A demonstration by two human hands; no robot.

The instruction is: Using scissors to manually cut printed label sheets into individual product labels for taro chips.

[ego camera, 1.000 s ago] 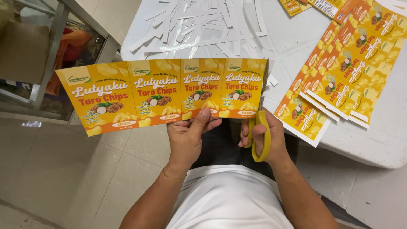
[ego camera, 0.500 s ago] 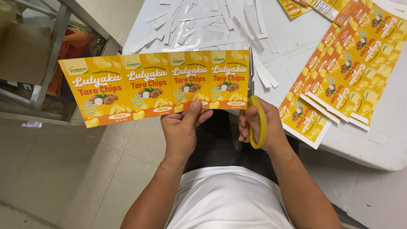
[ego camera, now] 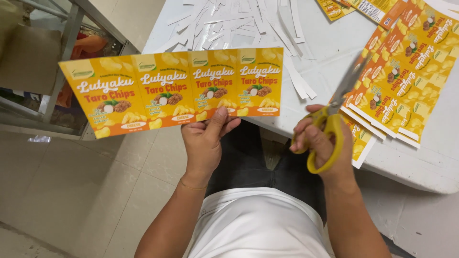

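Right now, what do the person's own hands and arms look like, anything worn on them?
Both forearms are bare, with no sleeves or gloves in view. The left hand has a thin bracelet around the wrist. The right hand shows no ring, watch or band that I can make out.

Single head-worn view, looking steeply down over the wearer's own torso and lap, close to both hands, facing forward onto the near edge of a white table (ego camera: pixel 420 167), tiled floor (ego camera: pixel 71 191) at left, no second view.
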